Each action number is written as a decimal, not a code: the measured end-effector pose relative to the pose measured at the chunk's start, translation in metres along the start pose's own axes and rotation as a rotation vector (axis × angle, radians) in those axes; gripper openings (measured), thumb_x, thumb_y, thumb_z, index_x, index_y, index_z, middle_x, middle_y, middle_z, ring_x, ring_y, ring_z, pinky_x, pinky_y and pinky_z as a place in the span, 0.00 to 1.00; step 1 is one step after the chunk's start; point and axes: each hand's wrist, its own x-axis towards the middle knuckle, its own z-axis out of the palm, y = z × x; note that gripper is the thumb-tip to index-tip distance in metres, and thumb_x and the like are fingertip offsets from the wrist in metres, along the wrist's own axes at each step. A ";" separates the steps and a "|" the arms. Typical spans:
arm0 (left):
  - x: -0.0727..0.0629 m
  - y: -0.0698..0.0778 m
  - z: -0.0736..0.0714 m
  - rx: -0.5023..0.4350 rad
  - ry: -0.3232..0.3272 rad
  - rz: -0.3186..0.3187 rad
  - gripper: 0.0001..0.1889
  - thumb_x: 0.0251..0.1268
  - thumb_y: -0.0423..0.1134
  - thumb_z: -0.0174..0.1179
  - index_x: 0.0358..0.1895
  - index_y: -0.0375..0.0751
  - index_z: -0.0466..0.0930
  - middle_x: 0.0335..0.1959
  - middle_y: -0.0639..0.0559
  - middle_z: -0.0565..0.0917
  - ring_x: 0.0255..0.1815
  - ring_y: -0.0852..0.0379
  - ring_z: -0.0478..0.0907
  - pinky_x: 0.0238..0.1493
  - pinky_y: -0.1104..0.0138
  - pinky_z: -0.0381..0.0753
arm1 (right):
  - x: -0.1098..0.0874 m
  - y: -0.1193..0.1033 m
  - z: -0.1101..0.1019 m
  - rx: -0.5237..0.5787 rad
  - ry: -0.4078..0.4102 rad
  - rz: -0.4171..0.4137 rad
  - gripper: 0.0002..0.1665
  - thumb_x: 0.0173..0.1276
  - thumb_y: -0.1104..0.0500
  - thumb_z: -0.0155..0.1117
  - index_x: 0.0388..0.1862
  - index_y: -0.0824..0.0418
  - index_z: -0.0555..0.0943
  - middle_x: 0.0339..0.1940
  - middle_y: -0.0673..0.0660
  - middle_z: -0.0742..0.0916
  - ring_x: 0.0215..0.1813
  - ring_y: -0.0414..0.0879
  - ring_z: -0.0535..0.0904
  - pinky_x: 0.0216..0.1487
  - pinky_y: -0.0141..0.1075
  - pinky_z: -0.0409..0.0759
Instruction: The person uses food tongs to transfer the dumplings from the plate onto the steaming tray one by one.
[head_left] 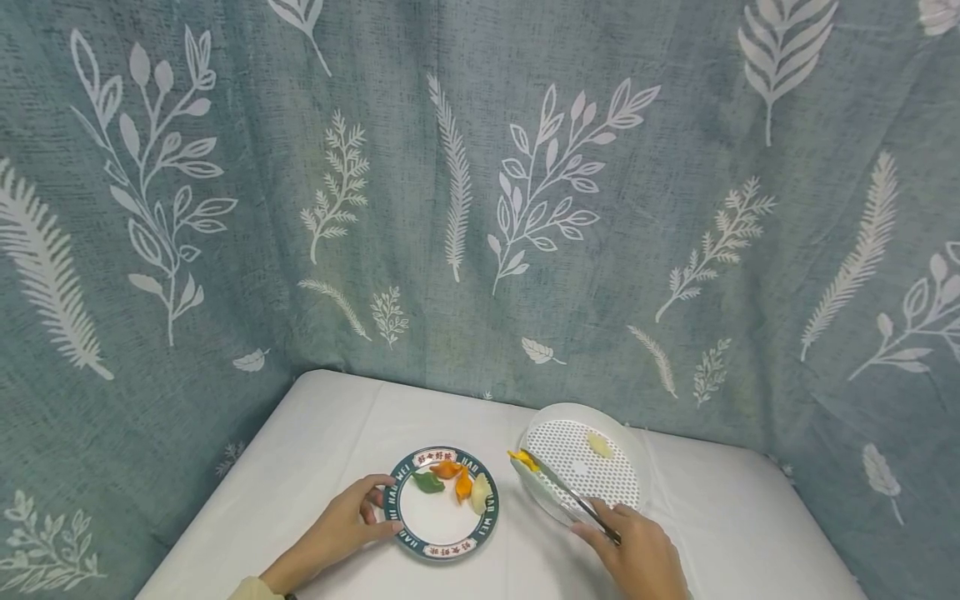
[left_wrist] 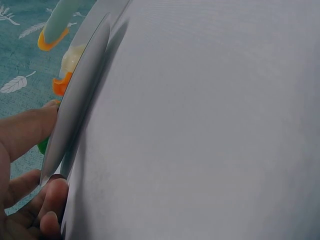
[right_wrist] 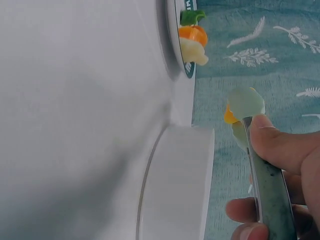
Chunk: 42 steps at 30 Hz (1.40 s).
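Lower centre of the frame, a person's left hand (head_left: 360,512) holds the left rim of a plate (head_left: 431,521), fingers bent at its edge. On the plate lie a green piece (head_left: 428,482), two orange pieces (head_left: 463,485) and a pale piece (head_left: 480,494), along its upper and right parts. At lower right, the right hand (head_left: 637,550) grips tongs (right_wrist: 265,172), thumb and fingers round the handle; the pale green tips hold a yellow piece (head_left: 522,458) by the left edge of a white basket (head_left: 573,408). A second pale piece (head_left: 599,444) lies inside the basket. Behind the white table (head_left: 337,417) hangs a leaf-patterned cloth (head_left: 420,317)
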 end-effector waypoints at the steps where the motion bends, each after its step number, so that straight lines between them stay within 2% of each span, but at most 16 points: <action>1: 0.000 0.000 0.000 0.002 0.000 -0.001 0.40 0.49 0.50 0.81 0.67 0.44 0.75 0.41 0.54 0.77 0.34 0.56 0.73 0.31 0.68 0.74 | 0.000 0.002 -0.001 0.001 -0.006 0.008 0.37 0.61 0.32 0.73 0.57 0.57 0.88 0.30 0.47 0.86 0.27 0.42 0.75 0.30 0.40 0.77; 8: 0.000 -0.001 0.000 0.009 0.005 -0.013 0.40 0.49 0.51 0.81 0.66 0.44 0.75 0.41 0.55 0.77 0.34 0.56 0.73 0.31 0.67 0.74 | 0.002 0.021 -0.006 -0.030 -0.019 0.057 0.39 0.62 0.32 0.72 0.60 0.59 0.86 0.33 0.48 0.87 0.27 0.42 0.72 0.29 0.40 0.75; 15: 0.001 -0.002 0.000 0.004 -0.002 -0.009 0.41 0.49 0.52 0.81 0.67 0.44 0.75 0.41 0.55 0.77 0.34 0.56 0.73 0.31 0.67 0.74 | 0.004 0.039 -0.010 -0.015 -0.014 0.092 0.38 0.64 0.35 0.73 0.60 0.63 0.84 0.20 0.47 0.72 0.21 0.42 0.66 0.22 0.35 0.67; 17: 0.001 -0.002 0.000 0.003 -0.005 -0.005 0.40 0.49 0.51 0.81 0.67 0.44 0.75 0.41 0.55 0.77 0.34 0.56 0.73 0.31 0.67 0.74 | 0.005 0.044 -0.011 -0.015 -0.018 0.104 0.40 0.64 0.34 0.72 0.60 0.64 0.84 0.19 0.48 0.72 0.21 0.42 0.66 0.22 0.36 0.68; 23: 0.001 -0.002 0.000 0.011 -0.003 0.000 0.40 0.50 0.51 0.80 0.67 0.44 0.75 0.41 0.55 0.77 0.34 0.57 0.73 0.31 0.68 0.74 | 0.009 0.061 -0.012 -0.053 -0.037 0.118 0.43 0.64 0.31 0.70 0.60 0.65 0.84 0.24 0.48 0.81 0.24 0.44 0.70 0.24 0.40 0.73; 31: 0.001 -0.002 -0.001 0.013 -0.004 -0.004 0.40 0.50 0.50 0.80 0.67 0.44 0.75 0.41 0.55 0.77 0.34 0.57 0.73 0.31 0.67 0.74 | 0.014 0.079 -0.013 -0.103 -0.067 0.163 0.46 0.63 0.28 0.68 0.62 0.65 0.83 0.27 0.50 0.83 0.27 0.45 0.73 0.26 0.46 0.75; 42: 0.002 -0.005 -0.001 0.009 -0.004 0.000 0.40 0.50 0.51 0.81 0.67 0.44 0.75 0.41 0.56 0.78 0.34 0.57 0.73 0.32 0.67 0.74 | 0.025 0.090 -0.015 -0.101 -0.099 0.196 0.42 0.65 0.31 0.69 0.60 0.65 0.84 0.20 0.50 0.74 0.23 0.47 0.67 0.23 0.41 0.66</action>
